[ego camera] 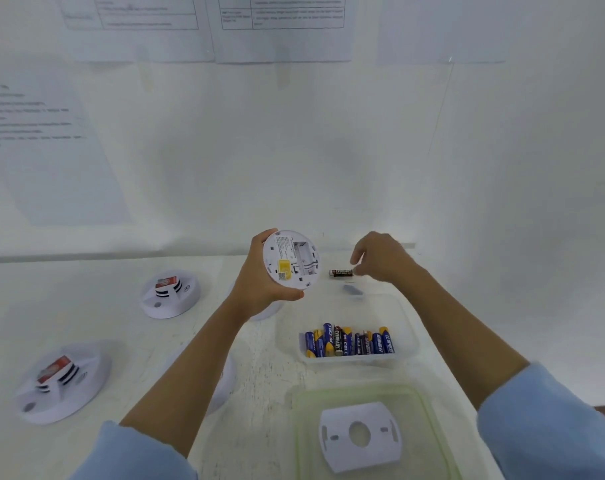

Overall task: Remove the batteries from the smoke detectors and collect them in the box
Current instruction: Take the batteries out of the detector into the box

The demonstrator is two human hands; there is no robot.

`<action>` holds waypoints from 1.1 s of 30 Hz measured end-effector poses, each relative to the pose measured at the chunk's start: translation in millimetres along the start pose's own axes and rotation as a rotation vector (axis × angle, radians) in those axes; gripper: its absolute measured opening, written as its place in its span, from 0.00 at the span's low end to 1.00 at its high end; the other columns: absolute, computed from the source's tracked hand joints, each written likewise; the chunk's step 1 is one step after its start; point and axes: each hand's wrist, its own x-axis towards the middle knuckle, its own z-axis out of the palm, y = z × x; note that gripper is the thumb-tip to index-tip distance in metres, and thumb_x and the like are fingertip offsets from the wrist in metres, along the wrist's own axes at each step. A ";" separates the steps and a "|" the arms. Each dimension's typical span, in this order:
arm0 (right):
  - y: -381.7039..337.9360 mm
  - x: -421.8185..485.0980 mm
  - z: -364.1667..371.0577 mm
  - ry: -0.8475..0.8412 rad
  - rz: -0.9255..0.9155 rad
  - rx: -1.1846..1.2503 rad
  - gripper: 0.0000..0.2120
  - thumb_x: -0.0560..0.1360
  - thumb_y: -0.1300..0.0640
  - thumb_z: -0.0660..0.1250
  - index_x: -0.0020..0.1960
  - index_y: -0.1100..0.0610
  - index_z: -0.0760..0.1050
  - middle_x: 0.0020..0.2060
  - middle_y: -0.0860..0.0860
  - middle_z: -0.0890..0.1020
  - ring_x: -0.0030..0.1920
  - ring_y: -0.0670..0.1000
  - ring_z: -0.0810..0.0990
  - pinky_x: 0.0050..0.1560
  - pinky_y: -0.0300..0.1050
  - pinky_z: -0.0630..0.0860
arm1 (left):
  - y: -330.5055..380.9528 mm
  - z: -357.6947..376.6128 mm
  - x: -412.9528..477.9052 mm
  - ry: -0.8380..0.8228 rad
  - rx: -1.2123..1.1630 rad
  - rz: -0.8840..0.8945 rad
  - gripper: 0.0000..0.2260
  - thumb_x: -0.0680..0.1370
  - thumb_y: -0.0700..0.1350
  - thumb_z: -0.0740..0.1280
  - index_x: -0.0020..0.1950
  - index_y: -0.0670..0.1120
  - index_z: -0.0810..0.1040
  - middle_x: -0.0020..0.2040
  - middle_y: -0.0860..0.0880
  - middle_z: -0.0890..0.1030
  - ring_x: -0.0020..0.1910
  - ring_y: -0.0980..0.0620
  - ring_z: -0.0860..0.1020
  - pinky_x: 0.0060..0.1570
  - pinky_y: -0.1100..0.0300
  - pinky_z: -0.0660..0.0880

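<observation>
A small black cylindrical battery is pinched by its end in the curled fingertips of the right hand, held level in the air just past the far rim of a clear rectangular plastic box. Blue-and-yellow and black batteries lie side by side in the box. The left hand grips a round white plastic smoke detector by its edge, back towards the camera, battery bay bare. Nearer, a white mounting plate rests on a green-rimmed clear lid. Two more white detectors sit on the white table at left.
</observation>
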 end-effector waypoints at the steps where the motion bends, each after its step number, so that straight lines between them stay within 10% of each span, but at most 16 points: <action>1: 2.3 13.4 2.0 0.022 -0.001 -0.057 0.07 0.70 0.63 0.70 0.48 0.58 0.78 0.47 0.52 0.80 0.42 0.51 0.79 0.43 0.42 0.75 | -1.0 0.1 1.0 -0.002 0.001 -0.006 0.44 0.55 0.39 0.77 0.65 0.49 0.59 0.57 0.60 0.68 0.55 0.64 0.72 0.47 0.78 0.70; 7: 0.3 53.2 22.9 -0.308 0.003 -0.356 0.09 0.69 0.62 0.66 0.31 0.60 0.70 0.29 0.52 0.74 0.28 0.51 0.72 0.35 0.41 0.72 | -6.2 1.9 8.3 -0.027 -0.002 -0.018 0.45 0.54 0.40 0.77 0.67 0.49 0.59 0.58 0.59 0.69 0.58 0.61 0.71 0.49 0.74 0.73; 16: 10.8 57.6 34.4 -0.303 -0.195 -0.323 0.10 0.74 0.63 0.62 0.52 0.60 0.80 0.54 0.55 0.78 0.48 0.53 0.76 0.51 0.43 0.73 | -11.8 2.8 14.2 -0.041 -0.013 -0.034 0.45 0.54 0.40 0.77 0.66 0.50 0.59 0.59 0.57 0.70 0.59 0.59 0.72 0.52 0.70 0.74; 28: -14.8 7.0 -8.7 0.230 -0.266 0.782 0.09 0.67 0.68 0.73 0.42 0.58 0.77 0.32 0.51 0.79 0.30 0.44 0.78 0.40 0.40 0.78 | -4.1 6.1 9.4 -0.032 -0.058 -0.030 0.44 0.55 0.35 0.78 0.65 0.48 0.60 0.57 0.55 0.69 0.52 0.74 0.71 0.46 0.77 0.71; 33: -28.9 -21.6 9.6 0.230 -0.433 0.728 0.08 0.68 0.70 0.71 0.44 0.61 0.78 0.37 0.50 0.82 0.36 0.42 0.82 0.40 0.35 0.80 | 1.1 8.0 4.2 -0.045 -0.107 -0.030 0.44 0.57 0.27 0.77 0.66 0.46 0.60 0.57 0.54 0.70 0.51 0.71 0.73 0.45 0.73 0.73</action>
